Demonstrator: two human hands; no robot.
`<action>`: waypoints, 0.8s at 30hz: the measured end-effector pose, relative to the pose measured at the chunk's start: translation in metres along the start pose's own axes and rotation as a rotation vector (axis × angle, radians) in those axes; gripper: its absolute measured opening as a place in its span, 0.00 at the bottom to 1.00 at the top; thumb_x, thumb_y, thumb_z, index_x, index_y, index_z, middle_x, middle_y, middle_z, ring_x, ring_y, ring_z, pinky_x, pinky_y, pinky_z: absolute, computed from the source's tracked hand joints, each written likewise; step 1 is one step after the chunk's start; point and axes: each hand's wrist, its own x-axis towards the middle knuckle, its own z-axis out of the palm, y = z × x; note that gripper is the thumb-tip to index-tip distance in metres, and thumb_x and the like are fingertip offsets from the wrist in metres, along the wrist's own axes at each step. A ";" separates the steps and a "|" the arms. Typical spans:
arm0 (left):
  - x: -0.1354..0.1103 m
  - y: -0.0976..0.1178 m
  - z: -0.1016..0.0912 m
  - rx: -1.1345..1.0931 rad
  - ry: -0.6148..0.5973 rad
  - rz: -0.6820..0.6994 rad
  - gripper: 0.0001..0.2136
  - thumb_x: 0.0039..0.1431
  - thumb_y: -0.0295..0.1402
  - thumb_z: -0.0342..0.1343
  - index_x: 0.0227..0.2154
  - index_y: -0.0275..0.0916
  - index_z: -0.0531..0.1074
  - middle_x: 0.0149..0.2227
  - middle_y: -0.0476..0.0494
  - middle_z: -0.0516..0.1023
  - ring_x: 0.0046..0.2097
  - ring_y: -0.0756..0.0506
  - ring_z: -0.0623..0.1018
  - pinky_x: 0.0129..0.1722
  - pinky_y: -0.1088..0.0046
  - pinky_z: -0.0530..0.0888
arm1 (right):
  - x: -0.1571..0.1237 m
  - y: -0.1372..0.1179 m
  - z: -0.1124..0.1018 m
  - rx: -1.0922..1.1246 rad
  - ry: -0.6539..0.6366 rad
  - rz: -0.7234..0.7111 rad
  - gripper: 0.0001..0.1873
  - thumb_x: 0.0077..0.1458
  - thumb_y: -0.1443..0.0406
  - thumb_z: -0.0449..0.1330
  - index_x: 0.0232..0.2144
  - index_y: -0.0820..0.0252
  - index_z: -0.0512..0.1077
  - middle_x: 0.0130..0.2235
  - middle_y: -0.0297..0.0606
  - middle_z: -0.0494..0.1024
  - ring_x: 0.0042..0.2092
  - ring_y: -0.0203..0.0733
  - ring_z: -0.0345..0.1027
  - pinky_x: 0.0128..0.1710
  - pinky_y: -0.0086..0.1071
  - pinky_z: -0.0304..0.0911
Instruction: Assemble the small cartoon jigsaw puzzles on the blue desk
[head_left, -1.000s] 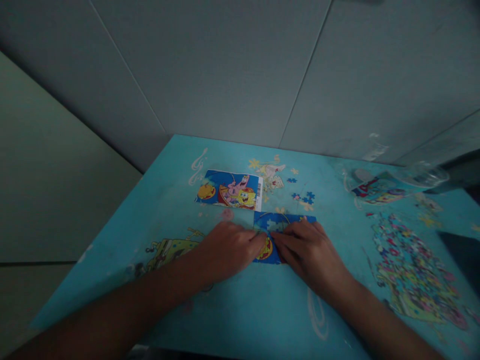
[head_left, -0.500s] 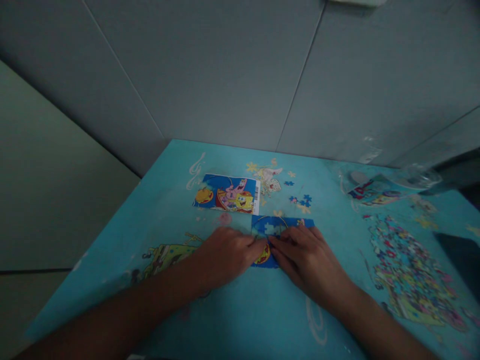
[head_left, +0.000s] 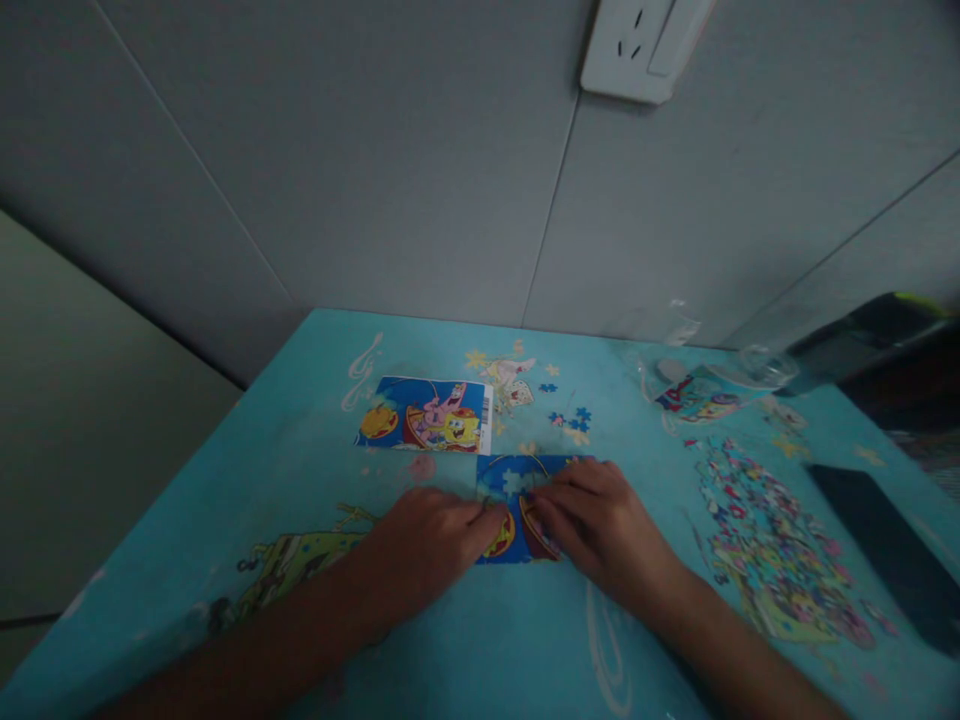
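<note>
A partly assembled blue jigsaw puzzle [head_left: 501, 482] lies on the turquoise cartoon-printed table [head_left: 480, 640]. My left hand [head_left: 427, 540] rests on the puzzle's left edge, fingers curled and fingertips pressed down on it. My right hand [head_left: 600, 525] covers the puzzle's right part, its fingers pressed together on the pieces. The fingertips of both hands nearly meet over the puzzle. A printed reference picture [head_left: 422, 414] with a barcode lies just beyond, to the left.
A pile of loose puzzle pieces [head_left: 772, 545] spreads at the right, with a few more pieces [head_left: 570, 418] behind the puzzle. A clear plastic bag [head_left: 705, 385] lies at the back right, a dark flat object [head_left: 885, 545] at the right edge. A wall socket [head_left: 637, 45] hangs above.
The view has tilted up, bringing the wall socket into sight. Both hands stay on the puzzle; the right fingers have shifted slightly, uncovering more of its lower middle.
</note>
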 end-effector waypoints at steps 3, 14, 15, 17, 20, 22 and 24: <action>0.000 0.000 -0.001 -0.008 -0.015 0.004 0.11 0.66 0.23 0.51 0.48 0.39 0.72 0.31 0.50 0.78 0.30 0.47 0.78 0.31 0.72 0.71 | 0.001 0.018 -0.006 0.004 0.091 0.091 0.12 0.67 0.63 0.55 0.40 0.56 0.79 0.37 0.40 0.79 0.39 0.44 0.70 0.43 0.40 0.62; 0.002 -0.001 -0.003 0.033 0.014 0.034 0.11 0.63 0.22 0.55 0.47 0.39 0.73 0.29 0.51 0.77 0.28 0.46 0.78 0.30 0.70 0.71 | 0.039 0.068 -0.016 -0.098 0.127 0.216 0.13 0.63 0.62 0.59 0.46 0.56 0.80 0.41 0.43 0.80 0.41 0.45 0.73 0.43 0.38 0.67; 0.002 -0.001 -0.003 0.035 0.014 0.035 0.12 0.63 0.22 0.55 0.47 0.39 0.73 0.29 0.51 0.77 0.28 0.46 0.78 0.30 0.70 0.71 | 0.044 0.070 -0.014 -0.100 0.113 0.226 0.12 0.63 0.62 0.59 0.45 0.56 0.80 0.40 0.42 0.80 0.40 0.44 0.73 0.41 0.37 0.67; 0.002 -0.001 -0.003 0.041 0.018 0.034 0.12 0.63 0.22 0.54 0.47 0.39 0.73 0.29 0.51 0.77 0.28 0.45 0.78 0.29 0.69 0.71 | 0.051 0.072 -0.011 -0.085 0.103 0.244 0.11 0.62 0.61 0.60 0.43 0.57 0.80 0.38 0.41 0.79 0.37 0.43 0.72 0.39 0.36 0.66; 0.002 -0.001 -0.003 0.046 0.013 0.031 0.12 0.63 0.22 0.53 0.47 0.39 0.73 0.29 0.51 0.77 0.27 0.45 0.77 0.28 0.69 0.69 | 0.055 0.075 -0.010 -0.044 0.109 0.275 0.10 0.61 0.60 0.61 0.40 0.58 0.80 0.35 0.39 0.79 0.35 0.42 0.71 0.36 0.35 0.64; 0.002 0.000 -0.004 0.037 -0.013 0.023 0.12 0.64 0.22 0.53 0.47 0.39 0.73 0.29 0.51 0.77 0.28 0.45 0.77 0.27 0.69 0.69 | 0.056 0.076 -0.010 -0.022 0.105 0.298 0.11 0.60 0.60 0.61 0.41 0.58 0.80 0.35 0.39 0.79 0.35 0.42 0.71 0.35 0.34 0.63; 0.003 0.000 -0.005 0.028 -0.029 0.019 0.12 0.64 0.22 0.53 0.47 0.39 0.73 0.29 0.50 0.78 0.28 0.45 0.78 0.27 0.69 0.69 | 0.056 0.077 -0.010 -0.009 0.102 0.307 0.11 0.59 0.60 0.62 0.41 0.58 0.80 0.35 0.39 0.79 0.35 0.41 0.71 0.34 0.33 0.63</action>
